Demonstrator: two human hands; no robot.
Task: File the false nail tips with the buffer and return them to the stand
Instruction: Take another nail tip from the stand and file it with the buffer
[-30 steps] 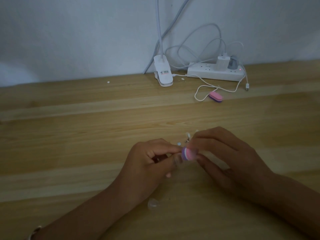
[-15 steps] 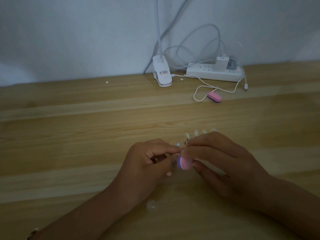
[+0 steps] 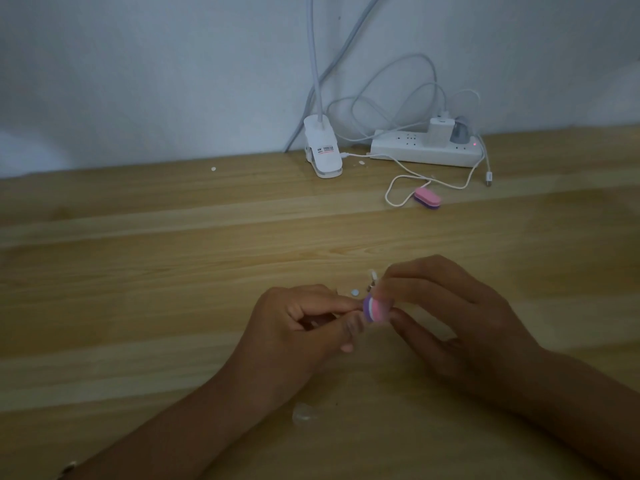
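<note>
One buffer (image 3: 374,309), pinched by right hand (image 3: 460,327) — rounded end toward left hand (image 3: 294,327)

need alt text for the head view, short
Two hands meet over a wooden table: the right hand pinches a pink and purple buffer against something small, hidden in the left hand. A second buffer, a power strip and a lamp clip lie at the back.

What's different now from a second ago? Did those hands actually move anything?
The pink buffer in the right hand dipped towards the person, then came back up to about where it began, rubbing at the pinched fingertips of the left hand. No grip changed. The second buffer by the cable, the power strip and the clear piece near the left wrist stayed put.
</note>
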